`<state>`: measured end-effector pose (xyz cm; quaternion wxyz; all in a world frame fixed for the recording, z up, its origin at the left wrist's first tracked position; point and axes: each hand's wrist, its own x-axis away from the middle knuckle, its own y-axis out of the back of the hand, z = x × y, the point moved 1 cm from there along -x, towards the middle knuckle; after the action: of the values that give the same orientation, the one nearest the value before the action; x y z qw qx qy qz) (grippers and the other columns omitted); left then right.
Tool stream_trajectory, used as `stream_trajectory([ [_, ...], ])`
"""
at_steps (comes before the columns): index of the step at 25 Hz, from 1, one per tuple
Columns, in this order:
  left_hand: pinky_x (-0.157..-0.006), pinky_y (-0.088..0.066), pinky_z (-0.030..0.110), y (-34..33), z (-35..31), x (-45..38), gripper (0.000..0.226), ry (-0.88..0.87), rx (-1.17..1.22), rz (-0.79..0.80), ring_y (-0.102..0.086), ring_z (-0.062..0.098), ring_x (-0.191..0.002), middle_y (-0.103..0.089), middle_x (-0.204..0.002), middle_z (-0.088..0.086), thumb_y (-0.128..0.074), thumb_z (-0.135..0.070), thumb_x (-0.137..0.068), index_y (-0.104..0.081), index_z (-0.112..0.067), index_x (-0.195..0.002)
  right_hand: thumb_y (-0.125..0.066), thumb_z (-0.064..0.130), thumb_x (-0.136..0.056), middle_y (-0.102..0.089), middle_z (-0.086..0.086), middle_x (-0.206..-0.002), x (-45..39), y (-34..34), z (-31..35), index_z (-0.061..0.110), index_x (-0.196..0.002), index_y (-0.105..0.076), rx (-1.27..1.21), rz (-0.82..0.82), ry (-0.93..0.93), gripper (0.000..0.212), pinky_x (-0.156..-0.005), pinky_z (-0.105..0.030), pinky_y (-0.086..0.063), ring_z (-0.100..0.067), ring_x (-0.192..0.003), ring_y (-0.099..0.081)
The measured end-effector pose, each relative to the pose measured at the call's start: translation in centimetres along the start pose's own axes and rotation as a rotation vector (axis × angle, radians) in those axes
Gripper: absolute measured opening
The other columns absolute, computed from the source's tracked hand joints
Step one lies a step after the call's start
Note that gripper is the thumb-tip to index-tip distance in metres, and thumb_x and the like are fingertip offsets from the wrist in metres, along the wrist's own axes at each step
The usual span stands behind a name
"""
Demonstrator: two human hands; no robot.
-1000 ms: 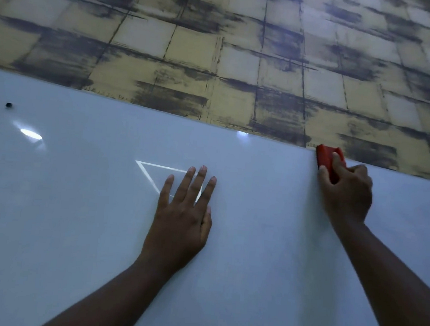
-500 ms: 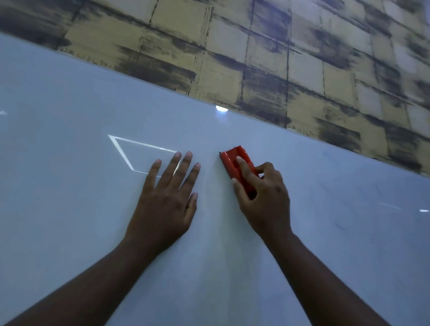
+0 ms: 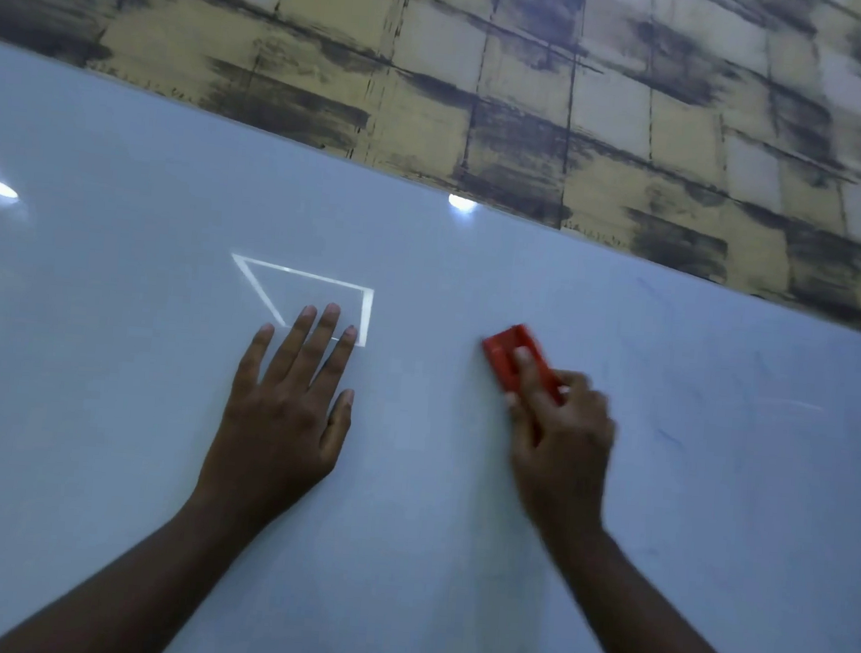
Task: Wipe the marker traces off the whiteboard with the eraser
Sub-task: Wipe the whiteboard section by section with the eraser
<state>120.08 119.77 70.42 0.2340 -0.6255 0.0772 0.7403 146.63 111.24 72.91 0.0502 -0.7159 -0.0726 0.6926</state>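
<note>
your left hand [image 3: 282,412] lies flat on the glossy white whiteboard [image 3: 103,403], fingers straight and slightly spread, holding nothing. your right hand [image 3: 558,439] grips the small red rectangular eraser [image 3: 506,355], fingers curled over it, pressing it on the board right of centre. hand is motion-blurred. faint blue marker traces [image 3: 667,437] sit right of the eraser.

Above and behind, a wall [image 3: 538,103] papered in yellowish squares, smeared with dark brushed streaks and crossed by thin dark lines. Dim, bluish light throughout. Bright glints of lamps [image 3: 461,202] mirrored on the glossy surface below, one oval at far left, one small near the upper edge.
</note>
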Motion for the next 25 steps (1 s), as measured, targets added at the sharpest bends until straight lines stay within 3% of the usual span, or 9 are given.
stream_trajectory([
  [4, -0.129, -0.024, 0.06, 0.4, -0.9, 1.8, 0.064, 0.025, 0.016, 0.037, -0.024, 0.031, -0.163, -0.026, -0.174, 0.015, -0.044, -0.032, -0.106, -0.036, -0.006, -0.164, -0.063, 0.031, -0.094, -0.061, -0.009, -0.117, 7.8, 1.2, 5.7, 0.029, -0.147, -0.056, -0.13, 0.153, 0.354, 0.054, -0.074, -0.042, -0.043, -0.03, -0.094, -0.055],
  [8, -0.127, -0.027, 0.062, 0.7, -1.1, 3.5, 0.064, -0.004, 0.022, 0.07, -0.026, 0.032, -0.162, -0.028, -0.174, 0.016, -0.042, -0.035, -0.107, -0.036, -0.004, -0.164, -0.065, 0.032, -0.094, -0.062, -0.007, -0.114, 7.7, 1.7, 4.4, 0.033, -0.148, -0.054, -0.081, 0.185, 0.451, 0.054, -0.07, -0.04, -0.045, -0.029, -0.089, -0.056],
  [10, -0.127, -0.028, 0.061, 1.0, -1.3, 4.3, 0.062, -0.012, 0.012, 0.053, -0.029, 0.033, -0.161, -0.03, -0.173, 0.016, -0.042, -0.032, -0.107, -0.04, -0.003, -0.162, -0.067, 0.029, -0.091, -0.063, -0.009, -0.11, 5.7, 1.7, 1.6, 0.032, -0.146, -0.057, -0.035, 0.138, 0.374, 0.056, -0.069, -0.041, -0.043, -0.033, -0.085, -0.056],
  [15, -0.127, -0.028, 0.06, 1.6, -2.1, 6.0, 0.061, -0.012, 0.003, 0.057, -0.031, 0.033, -0.16, -0.031, -0.172, 0.016, -0.042, -0.032, -0.107, -0.041, -0.003, -0.161, -0.06, 0.032, -0.098, -0.059, -0.012, -0.107, 2.3, 2.3, -6.9, 0.029, -0.146, -0.058, 0.073, 0.02, -0.015, 0.048, -0.072, -0.045, -0.046, -0.036, -0.088, -0.055],
  [19, -0.126, -0.029, 0.061, 1.8, -2.4, 6.9, 0.063, -0.009, 0.014, 0.065, -0.03, 0.034, -0.16, -0.03, -0.173, 0.017, -0.045, -0.032, -0.106, -0.041, -0.003, -0.161, -0.057, 0.036, -0.099, -0.055, -0.012, -0.109, 3.4, 1.8, -5.1, 0.031, -0.147, -0.057, -0.037, 0.01, -0.233, 0.048, -0.077, -0.049, -0.049, -0.036, -0.094, -0.054],
  [22, -0.126, -0.029, 0.062, 2.0, -2.5, 7.3, 0.064, -0.002, 0.011, 0.068, -0.029, 0.033, -0.161, -0.029, -0.173, 0.016, -0.046, -0.033, -0.105, -0.039, -0.003, -0.162, -0.052, 0.037, -0.1, -0.058, -0.013, -0.109, 8.4, 1.8, 0.9, 0.028, -0.149, -0.055, -0.116, 0.045, -0.058, 0.05, -0.073, -0.046, -0.048, -0.037, -0.091, -0.056],
  [25, -0.128, -0.026, 0.061, 2.1, -2.3, 7.7, 0.068, 0.005, 0.023, 0.121, -0.025, 0.033, -0.162, -0.027, -0.174, 0.016, -0.045, -0.036, -0.105, -0.036, -0.004, -0.164, -0.063, 0.033, -0.099, -0.064, -0.012, -0.12, 15.1, 2.4, 5.8, 0.033, -0.148, -0.054, -0.173, 0.145, 0.213, 0.05, -0.075, -0.043, -0.045, -0.032, -0.097, -0.061],
])
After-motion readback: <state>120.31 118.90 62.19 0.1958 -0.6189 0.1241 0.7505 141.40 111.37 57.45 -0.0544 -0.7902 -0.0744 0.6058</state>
